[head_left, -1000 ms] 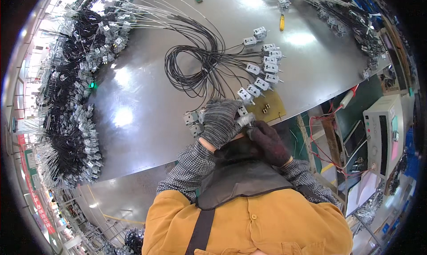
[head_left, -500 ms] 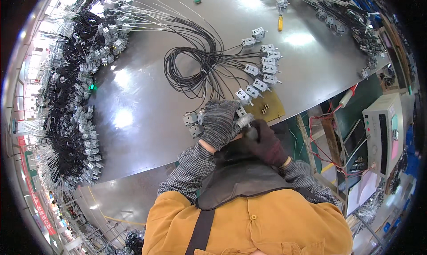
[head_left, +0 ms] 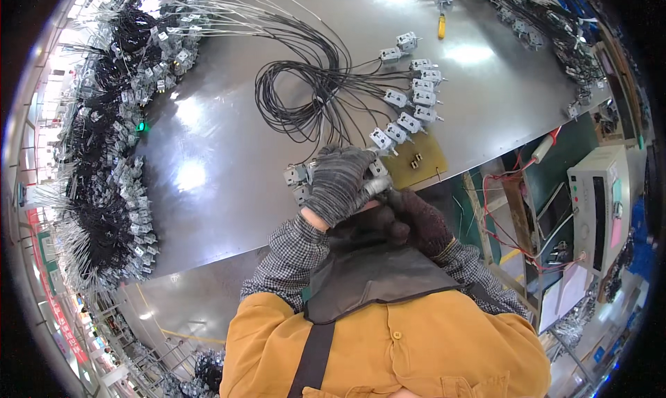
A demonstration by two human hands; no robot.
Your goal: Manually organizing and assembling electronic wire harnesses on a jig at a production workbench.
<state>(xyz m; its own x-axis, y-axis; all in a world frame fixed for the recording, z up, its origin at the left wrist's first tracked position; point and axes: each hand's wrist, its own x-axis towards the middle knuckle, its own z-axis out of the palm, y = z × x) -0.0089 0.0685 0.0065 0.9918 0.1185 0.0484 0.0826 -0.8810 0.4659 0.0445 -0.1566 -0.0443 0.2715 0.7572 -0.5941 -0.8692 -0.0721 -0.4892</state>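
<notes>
Gloved and close together, the hands meet at the near edge of the metal table (head_left: 222, 210): the left hand (head_left: 340, 179) is curled over small grey parts, with two housings (head_left: 296, 176) showing at its left side and another housing (head_left: 378, 167) by its fingertips, though whether it grips one cannot be told; the right hand (head_left: 424, 221) bends in just beside those fingertips, its grasp hidden too. Far left lies a heap of cables and housings (head_left: 104, 141); beyond the hands, a black cable coil (head_left: 322, 99) fans rightward to a cluster of housings (head_left: 424, 97), near a yellowish board (head_left: 433, 161) bearing small brass-coloured pieces (head_left: 416, 161). Seemingly, the step in hand is close work on one cable-end housing, and the next move would call for a steady left hand while the right works precisely
</notes>
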